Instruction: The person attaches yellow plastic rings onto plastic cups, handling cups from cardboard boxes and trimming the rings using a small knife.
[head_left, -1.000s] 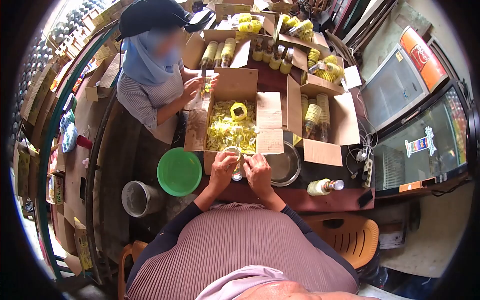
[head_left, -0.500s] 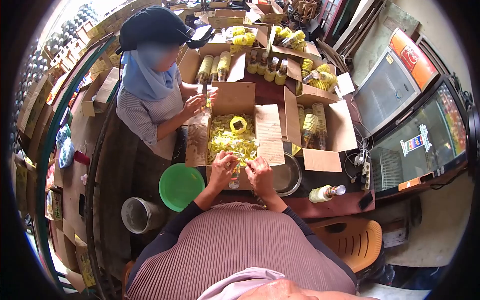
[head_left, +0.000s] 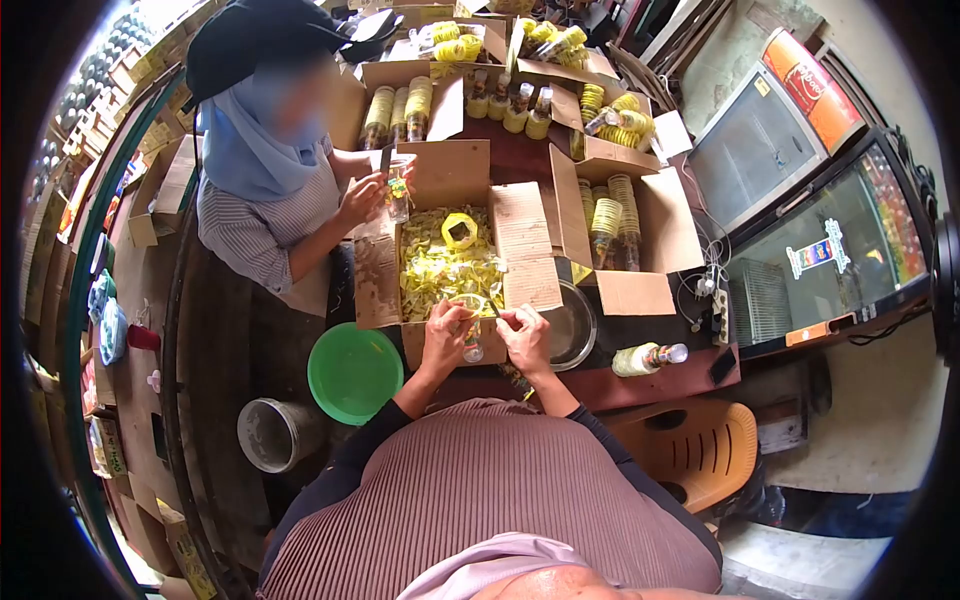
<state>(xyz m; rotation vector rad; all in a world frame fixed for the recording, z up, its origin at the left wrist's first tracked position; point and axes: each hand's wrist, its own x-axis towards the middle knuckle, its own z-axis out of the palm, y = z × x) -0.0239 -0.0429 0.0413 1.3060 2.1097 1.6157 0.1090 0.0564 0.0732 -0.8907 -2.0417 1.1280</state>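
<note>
"While both your hands are up at the box (head_left: 532, 285), what is in them?"

"My left hand (head_left: 447, 338) pinches a clear cup (head_left: 472, 350) by its upper part, over the box's near edge. Just where my fingertips meet it I can't see, since my knuckles cover much of its wall. A yellow ring (head_left: 484, 302) shows at its top; whether the two are joined, I can't tell."

"And the other?"

"Fingers curled in, my right hand (head_left: 525, 338) pinches a dark sliver (head_left: 493, 310) between thumb and forefinger, just beside the ring. Most of it is buried in my grip, so I can't name it."

"What else is hidden?"

"The box's floor, under yellow strips (head_left: 430, 275) with a hollow yellow piece (head_left: 460, 230) on top. The box's right flap covers part of the metal basin (head_left: 572, 338). Lower ends of the stacks (head_left: 606, 222) sink behind cardboard. A co-worker's hand (head_left: 362, 197) partly covers another cup (head_left: 398, 200)."

"Any writing you can read?"

"Hardly. My cup's print is only patches of colour. Pale script slants across the red sign (head_left: 812, 85) above the freezer (head_left: 755, 140), too skewed to spell out. The fridge (head_left: 775, 315) wears a sticker (head_left: 818, 258) whose lettering blurs. Printed cartons (head_left: 190, 562) at lower left run off into the lens's dark rim."
</note>
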